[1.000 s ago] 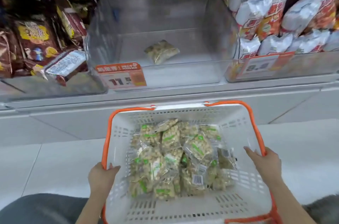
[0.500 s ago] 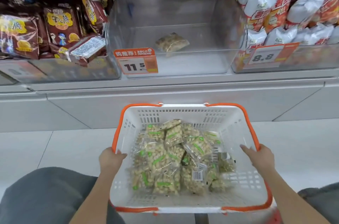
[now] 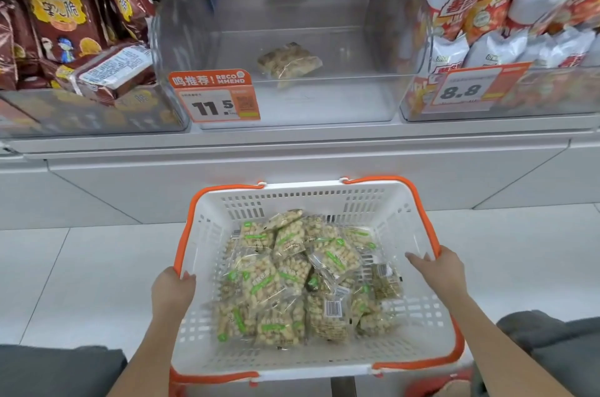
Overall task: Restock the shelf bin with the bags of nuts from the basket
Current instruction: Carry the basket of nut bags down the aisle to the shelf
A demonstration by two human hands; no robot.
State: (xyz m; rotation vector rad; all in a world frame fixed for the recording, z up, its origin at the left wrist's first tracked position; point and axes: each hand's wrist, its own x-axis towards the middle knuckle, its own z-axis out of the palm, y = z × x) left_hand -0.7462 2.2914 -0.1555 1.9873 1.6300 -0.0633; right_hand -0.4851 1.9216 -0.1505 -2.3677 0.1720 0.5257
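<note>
Shelving of pale grey metal (image 3: 292,140) runs across the view above and beyond both hands, carrying a clear plastic shelf bin (image 3: 402,39) that holds a single clear bag of nuts (image 3: 289,61) on its floor. Between the hands sits a white slotted plastic basket with orange handles (image 3: 418,227), heaped with clear green-labelled bags of nuts (image 3: 292,279). The left hand (image 3: 172,291) curls over the basket's left rim, thumb inside, gripping it; the right hand (image 3: 436,270) clasps the right rim with fingers hooked over the edge. Neither holds a bag yet. Likely trouble: freeing one hand to pick could let the loaded basket tip toward the unsupported side, and the slick bags would slide or spill onto the white tiled floor (image 3: 65,283) below the left hand.
</note>
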